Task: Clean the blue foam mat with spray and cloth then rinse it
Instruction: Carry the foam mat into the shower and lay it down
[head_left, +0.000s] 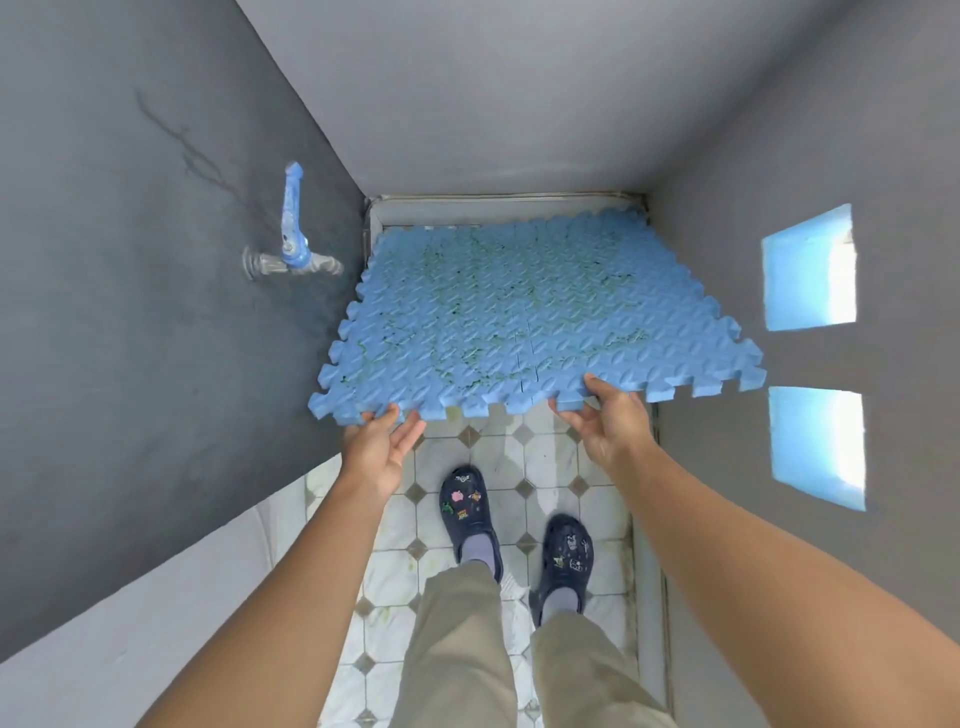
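A blue foam mat (519, 306) with jigsaw edges and greenish stains is held up off the tiled floor, its far edge near the back wall. My left hand (382, 441) grips the near edge at the left corner, fingers under it. My right hand (610, 421) grips the same near edge further right, thumb on top. No spray bottle or cloth shows in the head view.
A tap with a blue handle (293, 244) sticks out of the grey left wall beside the mat. Grey walls close in on three sides. Two small window openings (810, 270) sit in the right wall. My feet in dark clogs (470, 512) stand on the patterned tiled floor (545, 462).
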